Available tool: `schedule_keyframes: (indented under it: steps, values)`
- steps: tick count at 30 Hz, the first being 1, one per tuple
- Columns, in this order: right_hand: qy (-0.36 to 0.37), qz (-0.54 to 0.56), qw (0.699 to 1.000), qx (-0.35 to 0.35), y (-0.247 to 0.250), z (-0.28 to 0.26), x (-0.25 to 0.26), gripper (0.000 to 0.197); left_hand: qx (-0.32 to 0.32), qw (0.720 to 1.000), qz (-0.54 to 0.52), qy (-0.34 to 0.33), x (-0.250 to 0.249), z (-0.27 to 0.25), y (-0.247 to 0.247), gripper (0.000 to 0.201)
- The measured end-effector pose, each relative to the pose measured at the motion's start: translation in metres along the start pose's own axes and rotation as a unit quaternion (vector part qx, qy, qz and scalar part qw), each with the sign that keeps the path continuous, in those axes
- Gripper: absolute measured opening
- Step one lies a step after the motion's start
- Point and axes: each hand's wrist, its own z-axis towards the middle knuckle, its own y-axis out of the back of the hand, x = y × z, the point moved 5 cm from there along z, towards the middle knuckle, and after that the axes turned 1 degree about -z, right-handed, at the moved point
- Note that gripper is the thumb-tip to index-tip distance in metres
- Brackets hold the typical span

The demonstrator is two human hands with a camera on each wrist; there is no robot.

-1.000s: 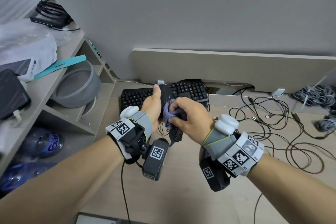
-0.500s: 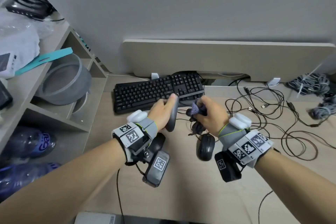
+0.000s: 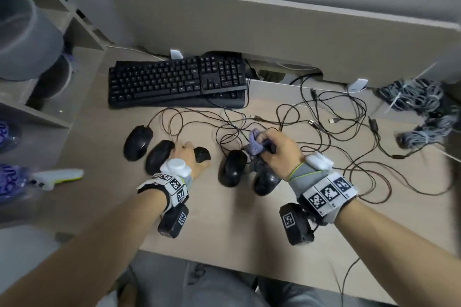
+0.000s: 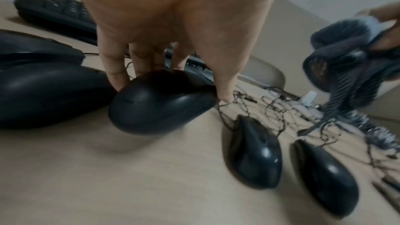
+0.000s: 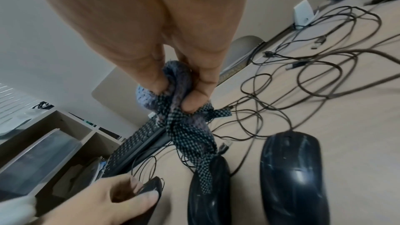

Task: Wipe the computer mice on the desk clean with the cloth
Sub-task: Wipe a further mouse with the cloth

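left grip [image 3: 188,157] around mouse [image 3: 202,154], right grip [image 3: 277,151] clutching cloth [image 3: 255,143]

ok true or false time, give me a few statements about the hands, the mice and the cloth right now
1. The right hand grips the cloth. True.
2. The left hand lies flat on the keyboard. False: its fingers and thumb hold a black mouse at the desk surface, nearer than the keyboard.
3. Five mice show in the head view. True.
4. The cloth is spread flat over the keyboard. False: it is bunched in the right hand's grip, one end hanging down to a mouse.
5. All the mice are white. False: they are black.
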Motion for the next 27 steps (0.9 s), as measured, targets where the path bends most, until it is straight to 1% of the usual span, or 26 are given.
schedule_keyframes:
  steps: [4, 7, 9, 11, 13, 14, 16, 19, 21, 23, 26, 27]
  values:
    - [-0.003, 0.009, 0.999, 0.037, 0.0, -0.003, -0.025, 0.027, -0.03, 0.998, 0.03, 0.045, -0.003, 0.005, -0.025, 0.084]
    - [-0.01, 0.006, 0.997, 0.073, -0.019, -0.004, -0.038, 0.03, -0.048, 0.996, 0.041, 0.069, 0.0, 0.005, -0.032, 0.086]
    - [-0.028, 0.014, 0.996, 0.086, -0.031, -0.001, -0.046, 0.032, -0.06, 0.994, 0.058, 0.07, 0.002, 0.005, -0.034, 0.084]
    - [-0.044, 0.012, 0.995, 0.087, -0.037, 0.001, -0.053, 0.033, -0.09, 0.993, 0.069, 0.029, -0.005, 0.001, -0.033, 0.076]
    - [-0.058, 0.023, 0.995, 0.082, -0.041, 0.004, -0.058, 0.034, -0.113, 0.992, 0.041, -0.045, -0.02, -0.006, -0.034, 0.065]
    - [-0.064, 0.035, 0.994, 0.078, -0.041, 0.004, -0.061, 0.035, -0.107, 0.991, 0.018, -0.077, -0.029, -0.01, -0.037, 0.063]
    - [-0.078, 0.051, 0.993, 0.068, -0.042, 0.006, -0.066, 0.035, -0.076, 0.991, -0.012, -0.11, -0.041, -0.018, -0.049, 0.068]
    - [-0.094, 0.059, 0.992, 0.052, -0.042, 0.007, -0.071, 0.035, -0.04, 0.992, 0.003, -0.117, -0.055, -0.026, -0.065, 0.086]
    - [-0.099, 0.063, 0.992, 0.044, -0.041, 0.006, -0.073, 0.035, -0.026, 0.994, 0.018, -0.109, -0.062, -0.026, -0.071, 0.092]
    - [-0.1, 0.062, 0.992, 0.043, -0.04, 0.005, -0.073, 0.035, -0.013, 0.995, 0.012, -0.094, -0.067, -0.024, -0.075, 0.089]
    - [-0.101, 0.054, 0.992, 0.045, -0.035, 0.003, -0.069, 0.036, 0.002, 0.997, -0.004, -0.072, -0.068, -0.021, -0.074, 0.073]
    - [-0.096, 0.048, 0.993, 0.046, -0.033, 0.003, -0.065, 0.036, 0.014, 0.998, -0.022, -0.061, -0.065, -0.022, -0.069, 0.07]
